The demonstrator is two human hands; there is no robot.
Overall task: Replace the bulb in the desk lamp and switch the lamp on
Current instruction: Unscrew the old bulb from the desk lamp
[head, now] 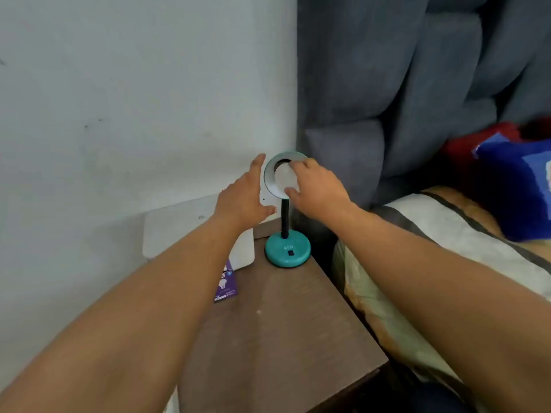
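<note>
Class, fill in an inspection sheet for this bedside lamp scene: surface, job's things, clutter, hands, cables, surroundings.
Surface: brown wooden table, mostly bare.
Job's things: teal desk lamp upright at the far edge; white bulb in its shade, unlit; purple bulb box lying flat.
Clutter: white board leaning against the wall.
Hands: right hand with fingers around the bulb; left hand open beside the shade.
Cables: nothing seen.
Surroundings: pale wall, grey headboard, bed to the right.

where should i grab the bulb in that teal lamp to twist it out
Grip the bulb by its round white dome, coming straight in from the shade's open front. The shade rings its sides and the base sits deep in the socket. The right hand already has fingers there.
</note>
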